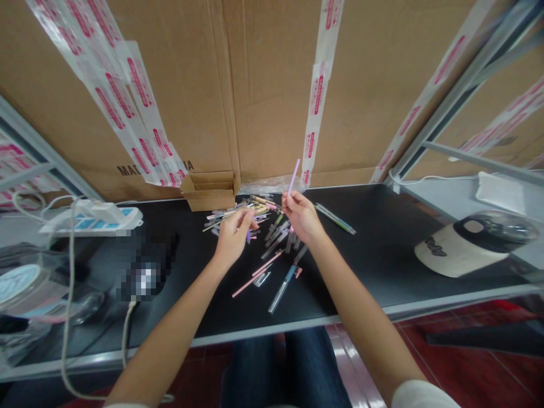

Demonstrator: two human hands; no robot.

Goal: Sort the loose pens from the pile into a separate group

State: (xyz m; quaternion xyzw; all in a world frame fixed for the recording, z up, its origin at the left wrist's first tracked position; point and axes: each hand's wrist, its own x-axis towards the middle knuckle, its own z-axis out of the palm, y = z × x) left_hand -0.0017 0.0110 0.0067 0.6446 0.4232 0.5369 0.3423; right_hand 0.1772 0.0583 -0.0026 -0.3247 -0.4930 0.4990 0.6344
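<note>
My right hand [301, 214] pinches a thin purple stick [294, 177], which points up and slightly right above the table. To its left, my left hand [236, 231] is closed, with a small dark purple piece [248, 236] showing below its fingertips. Under and between both hands lies a pile of pens and clear pen parts [275, 233] on the black table [378, 243]. Nearer the front edge are pink sticks [250, 284] and a clear and blue pen [282, 289]. Several clear tubes [335, 219] lie together right of my right hand.
An open cardboard box [209, 192] stands behind the pile, against a cardboard wall. A power strip [93, 220], cables, a phone-like device and a plastic jar [34, 289] are at the left. A white and black container [471, 243] sits at the right.
</note>
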